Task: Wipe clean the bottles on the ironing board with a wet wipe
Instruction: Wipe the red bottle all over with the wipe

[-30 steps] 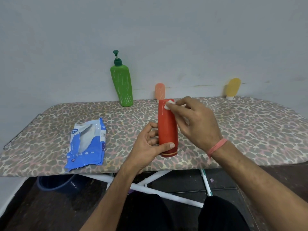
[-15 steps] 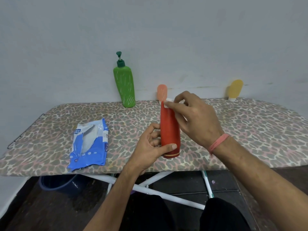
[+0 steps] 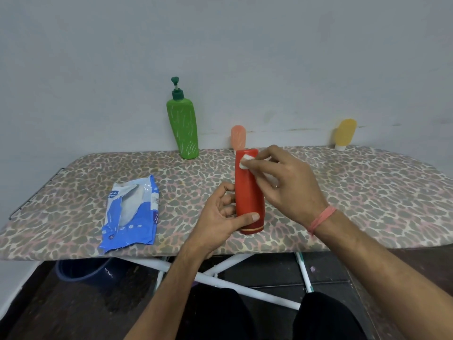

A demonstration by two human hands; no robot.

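Your left hand [image 3: 220, 217] is wrapped around the low part of the red bottle [image 3: 248, 192], thumb across the front and fingers curled behind it. Your right hand [image 3: 286, 185] pinches a small folded wet wipe [image 3: 245, 161] and presses it on the bottle near the top. The bottle stands up straight between your two hands, close to the near edge of the ironing board [image 3: 367, 192].

Watch out here. You hold the bottle low and you push high, so a hard push could tip it away from you. A wet bottle gets slippery too, and it might slide out of your left hand. If it falls toward you, it could drop off the board onto the floor.

The wipe is a very small wad. It could slip from your fingers or miss some spots.

Left of your left hand lies the blue wipe pack [image 3: 132, 212], well apart. Past your hands, by the wall, stand a green pump bottle [image 3: 185, 131], a small pink bottle [image 3: 238, 138] and a small yellow bottle [image 3: 345, 133]. A big swing of your arm could knock the pink one, just behind the red bottle.
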